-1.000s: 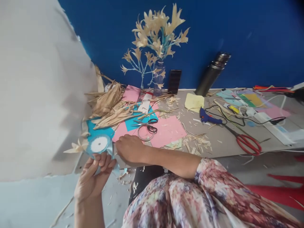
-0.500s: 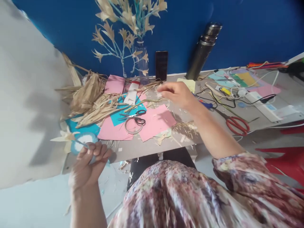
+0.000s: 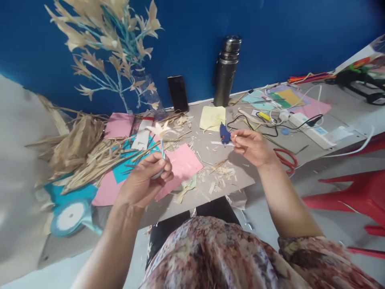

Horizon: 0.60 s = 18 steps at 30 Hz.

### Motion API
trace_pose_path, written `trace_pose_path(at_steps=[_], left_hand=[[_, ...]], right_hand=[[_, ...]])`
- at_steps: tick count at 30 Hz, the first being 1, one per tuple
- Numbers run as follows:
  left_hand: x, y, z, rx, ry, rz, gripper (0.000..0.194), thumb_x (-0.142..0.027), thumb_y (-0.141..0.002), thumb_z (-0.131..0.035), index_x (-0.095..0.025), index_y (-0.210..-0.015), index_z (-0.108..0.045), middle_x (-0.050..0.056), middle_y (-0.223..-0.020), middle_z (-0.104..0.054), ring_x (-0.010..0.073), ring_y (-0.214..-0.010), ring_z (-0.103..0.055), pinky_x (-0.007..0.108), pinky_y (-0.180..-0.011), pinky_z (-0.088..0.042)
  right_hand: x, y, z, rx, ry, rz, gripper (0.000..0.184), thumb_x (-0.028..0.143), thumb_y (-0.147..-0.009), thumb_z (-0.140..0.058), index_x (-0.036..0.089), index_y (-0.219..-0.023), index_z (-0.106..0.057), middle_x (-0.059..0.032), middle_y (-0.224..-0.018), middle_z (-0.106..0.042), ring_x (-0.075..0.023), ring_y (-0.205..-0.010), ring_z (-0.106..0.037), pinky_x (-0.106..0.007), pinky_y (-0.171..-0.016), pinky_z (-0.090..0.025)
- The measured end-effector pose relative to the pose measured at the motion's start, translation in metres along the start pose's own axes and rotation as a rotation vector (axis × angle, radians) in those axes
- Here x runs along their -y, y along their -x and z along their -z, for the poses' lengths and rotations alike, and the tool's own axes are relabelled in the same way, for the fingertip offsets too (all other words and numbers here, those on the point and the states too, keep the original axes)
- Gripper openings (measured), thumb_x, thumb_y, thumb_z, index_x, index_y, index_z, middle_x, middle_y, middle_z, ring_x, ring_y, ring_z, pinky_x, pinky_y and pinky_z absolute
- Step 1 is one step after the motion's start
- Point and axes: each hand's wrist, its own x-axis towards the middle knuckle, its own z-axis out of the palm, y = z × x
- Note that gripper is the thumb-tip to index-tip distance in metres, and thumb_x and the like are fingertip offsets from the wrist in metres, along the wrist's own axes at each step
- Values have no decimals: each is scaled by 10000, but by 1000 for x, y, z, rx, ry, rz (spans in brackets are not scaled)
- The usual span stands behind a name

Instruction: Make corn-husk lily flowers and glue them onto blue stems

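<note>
The left grip (image 3: 147,176), closed on the stem (image 3: 163,147) of a pale flower (image 3: 162,129) just above it, has swung clear of the ribbon spool (image 3: 71,216), while the right grip (image 3: 255,148) has reached the glue gun (image 3: 224,133), its hold unclear, bringing flower and gun nearer together.

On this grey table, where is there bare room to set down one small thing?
At right, between the pink paper sheet, white power strip and black headset-like object. A smaller patch is at front left, below the round blue ribbon spool. Crowded: the left, with tan dried husks; the middle, with pale shavings.
</note>
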Motion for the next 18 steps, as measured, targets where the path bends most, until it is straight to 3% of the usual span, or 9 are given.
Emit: trace_pose_path(at_steps=[4, 8, 13, 18], left_hand=[[11, -34, -31, 65, -20, 76, 173, -144, -768, -822, -147, -763, -649, 14, -722, -652, 79, -528, -518, 208, -513, -428], [24, -56, -50, 84, -21, 158, 174, -135, -747, -832, -134, -763, -659, 40, -874, -711, 69, -545, -542, 200, -496, -443], [33, -69, -62, 114, 15, 217, 189, -144, -728, -850, -145, -767, -664, 37, -864, -714, 109, -628, -607, 226, -548, -506], [45, -74, -66, 77, -35, 217, 244, -220, -675, -898, -137, -746, -680, 35, -753, -698, 128, -673, -639, 230, -619, -520]], right_hand=[[-1, 14, -8, -1, -93, -8, 262, 340, -634, -884, 220, -761, -688, 10, -739, -590, -88, -589, -436, -194, -466, -330], [-6, 20, -18, -63, -185, -2, 323, 394, -596, -898, 238, -735, -651, 2, -806, -582, -103, -632, -436, -201, -475, -333], [4, 26, -4, -191, -219, 78, 291, 354, -612, -882, 246, -740, -644, 27, -706, -503, -101, -583, -382, -197, -445, -276], [-1, 31, 2, -233, -129, 87, 254, 360, -666, -835, 233, -757, -634, 22, -694, -581, -99, -553, -421, -202, -448, -292]])
